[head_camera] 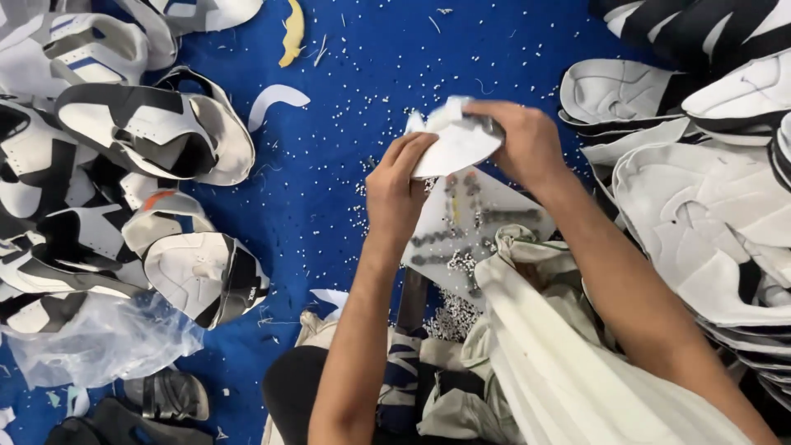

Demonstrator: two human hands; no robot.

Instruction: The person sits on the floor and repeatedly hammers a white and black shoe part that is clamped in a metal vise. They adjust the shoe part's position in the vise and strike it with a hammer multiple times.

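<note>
A white shoe-upper piece point(451, 147) is held up between both hands above a blue surface. My left hand point(397, 188) grips its lower left edge with the fingers curled over it. My right hand point(522, 142) closes over its upper right part, and something dark shows under the fingers there; I cannot tell what it is. Below the hands lies a white board point(478, 227) marked with rows of small punched holes and scattered white bits.
Black-and-white shoe uppers point(140, 132) are heaped on the left, white ones point(709, 198) stacked on the right. A stack of white sheets point(560, 363) lies over my lap. A clear plastic bag point(91, 338) sits lower left. White punch-outs point(362, 91) litter the blue surface.
</note>
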